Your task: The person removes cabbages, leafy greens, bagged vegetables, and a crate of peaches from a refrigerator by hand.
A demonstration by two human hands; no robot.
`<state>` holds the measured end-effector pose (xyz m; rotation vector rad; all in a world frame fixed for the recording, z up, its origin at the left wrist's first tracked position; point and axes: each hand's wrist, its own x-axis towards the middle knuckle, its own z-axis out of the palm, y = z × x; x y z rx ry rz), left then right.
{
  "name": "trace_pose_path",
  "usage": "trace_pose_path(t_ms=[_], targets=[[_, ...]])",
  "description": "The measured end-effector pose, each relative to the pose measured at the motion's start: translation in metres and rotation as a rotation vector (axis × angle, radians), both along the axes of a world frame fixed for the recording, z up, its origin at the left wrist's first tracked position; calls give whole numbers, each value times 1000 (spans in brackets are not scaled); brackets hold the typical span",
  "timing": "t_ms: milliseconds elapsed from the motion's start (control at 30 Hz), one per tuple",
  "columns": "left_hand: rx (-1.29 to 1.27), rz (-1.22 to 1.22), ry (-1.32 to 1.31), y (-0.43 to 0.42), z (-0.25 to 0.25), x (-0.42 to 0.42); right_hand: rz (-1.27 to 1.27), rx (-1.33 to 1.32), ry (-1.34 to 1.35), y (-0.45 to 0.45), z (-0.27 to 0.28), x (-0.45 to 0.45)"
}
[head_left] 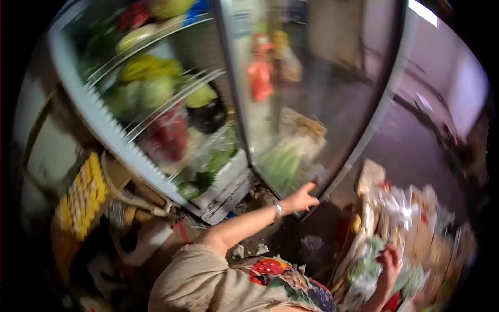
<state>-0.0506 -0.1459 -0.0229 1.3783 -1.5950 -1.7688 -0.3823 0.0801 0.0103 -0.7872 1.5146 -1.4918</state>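
Observation:
My left hand (301,198) reaches out at the lower end of the glass fridge door (332,104), fingers apart and nothing held in them. I cannot tell whether it touches the door's edge. My right hand (389,265) is above plastic bags of green vegetables (366,260) at the lower right, its blurred fingers loosely bent and apart, with no object seen in them. The door stands swung open beside the fridge (112,112). Inside, the wire shelves hold cabbages (156,92), a red bag (169,135) and bagged leafy greens (221,153).
A yellow woven basket (86,195) stands left of the fridge. Clear plastic bags (395,208) and cardboard (436,255) pile up at the right. Long green vegetables (283,161) and orange bags (261,75) show in the door glass. Dark floor (400,140) stretches behind the door.

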Motion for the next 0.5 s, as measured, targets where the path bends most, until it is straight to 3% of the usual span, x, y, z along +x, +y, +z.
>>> trace_pose_path(t_ms=[33, 133, 233, 300, 400, 433, 500], targets=[[-136, -71, 119, -15, -6, -23, 71, -53, 114, -33, 9, -6], [-203, -183, 178, 12, -8, 13, 308, 41, 53, -55, 7, 53], [-449, -29, 126, -4, -12, 77, 462, 90, 72, -98, 13, 96], [-557, 140, 73, -20, 14, 140, 573, 66, 108, -126, -3, 112], [-1079, 455, -363, -28, 77, 231, 661, 110, 76, -152, 29, 158], [-1219, 591, -494, -37, 86, 263, 663, 4, 114, -168, 6, 163], [-1211, 742, -626, -42, 141, 313, 749, -42, 118, -199, 16, 194]])
